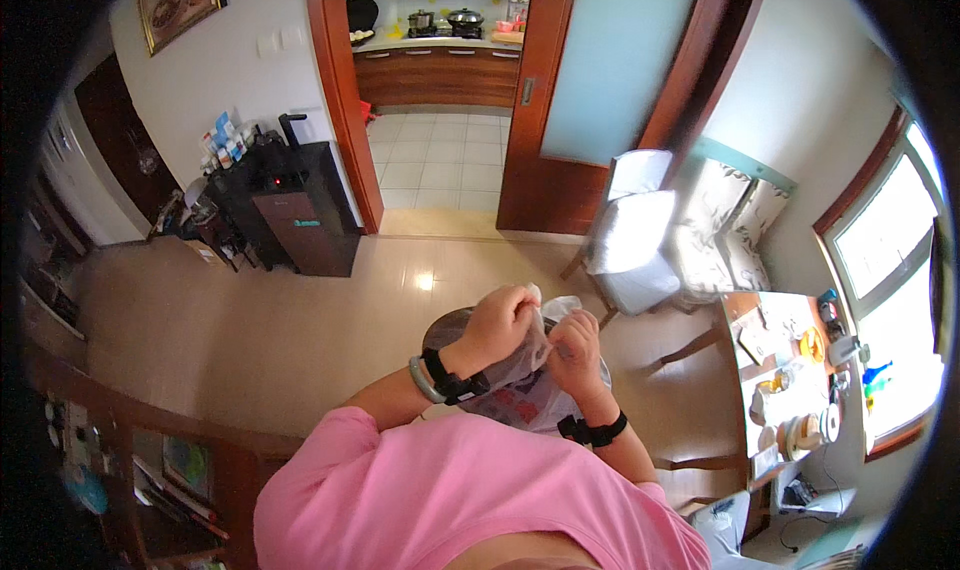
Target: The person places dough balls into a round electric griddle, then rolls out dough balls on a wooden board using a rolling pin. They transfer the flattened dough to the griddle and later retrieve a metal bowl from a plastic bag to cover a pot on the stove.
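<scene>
A thin, whitish see-through plastic bag (538, 345) is gathered between my two hands. My left hand (500, 318) is closed on its twisted top. Beside it, on the right, my right hand (575, 350) pinches another part of the same gathered plastic. The bag's body hangs below the hands, with reddish and dark shapes showing through that I cannot make out. It seems to rest on a dark round surface (440, 335), mostly hidden behind my left arm and the bag. A black band is on each wrist.
A cluttered wooden table (745, 380) stands at the right by the window, with covered chairs (640, 240) beyond it. Ahead, a sliding door (540, 160) stands beside the kitchen opening. A dark cabinet (325, 220) is at the far left, shelving (120, 470) at the near left.
</scene>
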Tool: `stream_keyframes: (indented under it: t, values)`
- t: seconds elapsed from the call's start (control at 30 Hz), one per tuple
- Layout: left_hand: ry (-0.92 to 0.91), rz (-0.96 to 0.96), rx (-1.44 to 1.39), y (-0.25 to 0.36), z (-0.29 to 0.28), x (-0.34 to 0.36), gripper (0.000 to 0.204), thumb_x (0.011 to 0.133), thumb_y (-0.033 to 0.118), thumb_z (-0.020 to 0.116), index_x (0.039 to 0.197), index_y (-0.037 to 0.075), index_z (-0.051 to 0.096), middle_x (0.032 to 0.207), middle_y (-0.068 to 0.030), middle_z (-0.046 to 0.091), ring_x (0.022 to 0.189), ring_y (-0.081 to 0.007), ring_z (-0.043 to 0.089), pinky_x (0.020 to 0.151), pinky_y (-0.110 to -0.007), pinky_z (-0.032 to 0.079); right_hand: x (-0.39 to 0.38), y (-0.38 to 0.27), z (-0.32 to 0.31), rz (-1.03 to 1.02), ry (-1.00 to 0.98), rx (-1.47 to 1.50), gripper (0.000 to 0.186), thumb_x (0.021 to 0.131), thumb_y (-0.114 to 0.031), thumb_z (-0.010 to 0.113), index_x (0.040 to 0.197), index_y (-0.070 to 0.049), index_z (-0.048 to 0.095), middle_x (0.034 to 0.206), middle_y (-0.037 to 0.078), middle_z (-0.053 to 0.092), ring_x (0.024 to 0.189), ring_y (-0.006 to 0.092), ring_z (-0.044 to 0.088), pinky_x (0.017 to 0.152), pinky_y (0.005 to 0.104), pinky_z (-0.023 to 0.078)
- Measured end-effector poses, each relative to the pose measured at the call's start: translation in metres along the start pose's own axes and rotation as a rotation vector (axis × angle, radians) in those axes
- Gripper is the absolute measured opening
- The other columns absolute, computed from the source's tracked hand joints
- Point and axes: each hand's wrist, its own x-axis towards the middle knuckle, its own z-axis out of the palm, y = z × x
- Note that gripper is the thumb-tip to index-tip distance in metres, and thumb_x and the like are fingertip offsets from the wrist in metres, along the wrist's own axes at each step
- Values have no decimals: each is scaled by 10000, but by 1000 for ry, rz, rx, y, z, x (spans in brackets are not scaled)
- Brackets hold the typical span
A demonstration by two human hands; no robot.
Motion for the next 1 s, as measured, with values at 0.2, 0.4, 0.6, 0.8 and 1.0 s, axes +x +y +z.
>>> stream_keyframes:
  t: [0.2,0.4,0.6,0.8,1.0]
  values:
    - [-238,103,146,-48,22,63,100,805,83,488,875,20,521,812,-171,567,753,-346,553,648,-407,441,27,69,27,150,101,68,190,589,66,497,723,-57,443,690,95,462,701,314,460,724,390,375]
    - [-101,-69,76,-93,47,137,123,815,51,439,925,16,481,759,-173,553,684,-302,553,600,-364,432,74,148,42,178,-96,123,201,666,-80,528,864,-58,556,791,117,527,768,309,463,734,369,356]
    - [-88,20,139,-108,58,200,69,788,50,461,830,31,514,754,-170,567,696,-361,545,591,-410,433,124,203,30,235,-182,167,175,670,-137,656,799,-68,561,735,68,552,756,260,486,746,337,354]
    - [-157,-428,-234,-142,67,253,69,811,41,436,786,52,499,728,-86,585,608,-238,566,511,-332,434,151,248,12,222,-139,215,140,687,-51,660,773,-62,550,719,69,539,739,255,496,712,342,388]
    - [-434,-907,-1385,-175,73,300,90,844,47,435,792,82,499,728,-2,503,577,-91,461,488,-191,352,158,274,4,474,107,314,82,818,-76,564,797,-23,504,707,70,497,664,173,467,612,265,402]
